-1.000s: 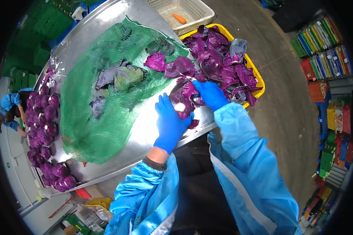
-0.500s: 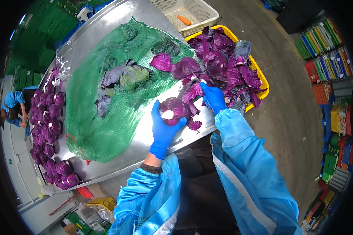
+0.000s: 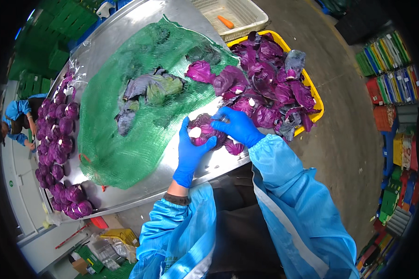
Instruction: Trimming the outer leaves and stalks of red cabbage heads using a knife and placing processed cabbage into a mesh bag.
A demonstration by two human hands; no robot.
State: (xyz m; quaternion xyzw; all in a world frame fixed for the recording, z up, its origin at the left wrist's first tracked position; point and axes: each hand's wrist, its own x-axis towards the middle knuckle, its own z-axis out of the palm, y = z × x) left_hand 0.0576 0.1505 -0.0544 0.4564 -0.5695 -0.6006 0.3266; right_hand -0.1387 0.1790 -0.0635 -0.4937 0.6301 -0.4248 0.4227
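Note:
My left hand [image 3: 189,151], in a blue glove, is closed around a red cabbage [image 3: 205,122] from its left and near side. A pale cut patch shows on the head. My right hand [image 3: 237,125], gloved alike, has its bent fingers at the cabbage's right side; what they hold, if anything, is hidden. Just below lies a loose purple leaf [image 3: 233,147]. Beyond the hands, more purple leaves [image 3: 230,80] spread over the table edge into a yellow crate [image 3: 317,100] heaped with them.
A green mesh sack [image 3: 111,139] with greyish outer leaves [image 3: 158,88] covers much of the metal table [image 3: 191,28]. Several red cabbages [image 3: 60,144] line its left side. Behind stands a white crate [image 3: 256,23] holding a carrot [image 3: 226,22]. Another person [image 3: 18,114] works at far left.
My right hand has moved left from the leaves by the yellow crate onto the cabbage. The thin bright strip that showed at its fingers is out of sight. My left hand keeps its hold.

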